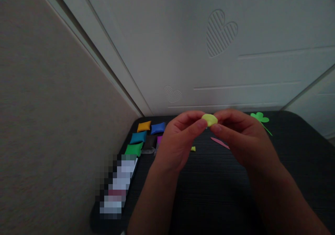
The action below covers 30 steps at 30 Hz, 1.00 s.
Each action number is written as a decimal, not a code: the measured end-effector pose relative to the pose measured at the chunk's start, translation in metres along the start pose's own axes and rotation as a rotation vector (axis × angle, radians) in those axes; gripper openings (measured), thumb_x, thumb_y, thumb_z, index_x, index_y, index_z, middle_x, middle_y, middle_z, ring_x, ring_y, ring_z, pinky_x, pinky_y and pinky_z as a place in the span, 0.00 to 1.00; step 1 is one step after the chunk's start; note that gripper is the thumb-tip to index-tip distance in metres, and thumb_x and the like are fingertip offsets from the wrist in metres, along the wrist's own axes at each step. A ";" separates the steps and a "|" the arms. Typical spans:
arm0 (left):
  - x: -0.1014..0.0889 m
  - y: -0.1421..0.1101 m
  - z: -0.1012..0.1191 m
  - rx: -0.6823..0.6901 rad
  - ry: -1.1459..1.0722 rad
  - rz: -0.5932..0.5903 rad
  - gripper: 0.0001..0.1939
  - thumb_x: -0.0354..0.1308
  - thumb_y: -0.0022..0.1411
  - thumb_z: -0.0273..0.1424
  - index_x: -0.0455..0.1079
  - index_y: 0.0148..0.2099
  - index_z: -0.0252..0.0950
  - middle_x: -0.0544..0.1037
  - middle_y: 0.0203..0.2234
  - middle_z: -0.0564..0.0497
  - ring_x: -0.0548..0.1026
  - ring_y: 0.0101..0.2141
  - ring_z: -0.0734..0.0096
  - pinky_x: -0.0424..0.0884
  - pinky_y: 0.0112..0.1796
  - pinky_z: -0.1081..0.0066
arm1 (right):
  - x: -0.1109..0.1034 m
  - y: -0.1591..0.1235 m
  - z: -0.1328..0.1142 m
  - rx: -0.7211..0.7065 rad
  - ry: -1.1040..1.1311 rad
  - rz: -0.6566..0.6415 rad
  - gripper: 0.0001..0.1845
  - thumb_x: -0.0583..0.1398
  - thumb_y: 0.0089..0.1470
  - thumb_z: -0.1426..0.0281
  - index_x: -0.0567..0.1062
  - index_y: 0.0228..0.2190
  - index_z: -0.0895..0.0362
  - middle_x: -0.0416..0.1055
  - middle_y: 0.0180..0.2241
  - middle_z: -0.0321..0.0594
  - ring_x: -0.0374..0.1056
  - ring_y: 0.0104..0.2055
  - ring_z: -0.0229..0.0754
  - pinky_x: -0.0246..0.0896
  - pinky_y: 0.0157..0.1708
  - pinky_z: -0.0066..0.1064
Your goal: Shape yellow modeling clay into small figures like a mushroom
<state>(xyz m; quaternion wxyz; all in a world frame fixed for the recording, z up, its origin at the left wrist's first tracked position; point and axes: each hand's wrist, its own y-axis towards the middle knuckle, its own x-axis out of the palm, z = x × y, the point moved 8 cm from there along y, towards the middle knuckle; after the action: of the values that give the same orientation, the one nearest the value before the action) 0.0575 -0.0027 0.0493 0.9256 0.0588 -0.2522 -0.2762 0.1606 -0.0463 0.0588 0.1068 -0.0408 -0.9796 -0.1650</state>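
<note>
A small flattened piece of yellow modelling clay is held up above the dark table, pinched from both sides. My left hand grips its left edge between thumb and fingers. On the opposite edge, my right hand pinches it the same way. Below and behind the hands lies a pink modelling tool, partly covered by my right hand. Another small bit of yellow shows just beside my left wrist.
Packets of clay, among them orange, blue, teal, green and black, lie on the table's left. A blurred-out flat device is nearer me. A green clover shape lies far right. A white panel stands behind.
</note>
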 end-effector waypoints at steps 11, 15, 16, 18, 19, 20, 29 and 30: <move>0.003 -0.001 -0.003 -0.093 -0.084 -0.027 0.07 0.67 0.46 0.35 0.76 0.31 0.42 0.77 0.28 0.53 0.74 0.31 0.74 0.72 0.35 0.70 | 0.003 0.002 0.000 0.030 0.023 -0.078 0.04 0.65 0.46 0.72 0.77 0.28 0.52 0.71 0.24 0.31 0.65 0.24 0.31 0.64 0.23 0.23; 0.006 -0.001 -0.007 -0.126 -0.151 -0.085 0.05 0.66 0.49 0.32 0.76 0.31 0.40 0.77 0.28 0.55 0.74 0.31 0.78 0.71 0.36 0.75 | 0.003 0.002 0.000 0.033 0.060 -0.095 0.04 0.65 0.47 0.73 0.77 0.28 0.50 0.72 0.26 0.30 0.66 0.26 0.31 0.64 0.26 0.23; 0.007 -0.001 -0.008 -0.131 -0.157 -0.093 0.05 0.66 0.49 0.32 0.76 0.32 0.40 0.77 0.28 0.55 0.74 0.31 0.79 0.71 0.36 0.76 | 0.003 0.003 0.001 0.033 0.063 -0.099 0.05 0.65 0.48 0.73 0.77 0.28 0.50 0.72 0.27 0.30 0.66 0.26 0.31 0.64 0.26 0.24; 0.006 -0.001 -0.008 -0.130 -0.149 -0.092 0.04 0.65 0.50 0.31 0.76 0.32 0.40 0.77 0.28 0.55 0.74 0.31 0.79 0.71 0.37 0.76 | 0.003 0.003 0.001 0.039 0.059 -0.102 0.05 0.65 0.48 0.72 0.76 0.28 0.50 0.72 0.26 0.30 0.66 0.26 0.31 0.63 0.26 0.24; 0.005 -0.001 -0.008 -0.121 -0.135 -0.086 0.04 0.66 0.50 0.31 0.75 0.32 0.41 0.77 0.28 0.55 0.74 0.31 0.78 0.71 0.36 0.74 | 0.003 0.003 0.002 0.045 0.055 -0.106 0.05 0.65 0.47 0.72 0.76 0.28 0.50 0.71 0.26 0.30 0.65 0.25 0.31 0.62 0.26 0.24; 0.005 -0.001 -0.007 -0.114 -0.118 -0.080 0.04 0.66 0.50 0.32 0.75 0.31 0.41 0.77 0.28 0.55 0.74 0.31 0.77 0.71 0.36 0.73 | 0.003 0.003 0.002 0.054 0.050 -0.112 0.04 0.65 0.47 0.72 0.76 0.28 0.50 0.71 0.26 0.30 0.64 0.25 0.31 0.62 0.25 0.24; 0.006 -0.001 -0.007 -0.134 -0.097 -0.087 0.06 0.68 0.46 0.32 0.75 0.28 0.39 0.75 0.26 0.54 0.72 0.30 0.75 0.69 0.34 0.72 | 0.006 0.001 0.000 0.070 0.058 -0.211 0.03 0.64 0.50 0.70 0.76 0.30 0.51 0.67 0.25 0.31 0.60 0.25 0.30 0.57 0.23 0.22; 0.006 -0.001 -0.007 -0.140 -0.108 -0.089 0.06 0.68 0.46 0.32 0.75 0.28 0.38 0.75 0.26 0.54 0.72 0.30 0.76 0.69 0.35 0.73 | 0.008 0.001 0.000 0.067 0.079 -0.222 0.02 0.64 0.50 0.69 0.76 0.30 0.52 0.67 0.25 0.31 0.60 0.26 0.30 0.57 0.24 0.22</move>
<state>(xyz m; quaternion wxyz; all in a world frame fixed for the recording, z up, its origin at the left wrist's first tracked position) 0.0652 -0.0074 0.0452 0.8992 -0.0100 -0.2790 -0.3370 0.1534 -0.0448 0.0609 0.1277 0.0780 -0.9782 -0.1443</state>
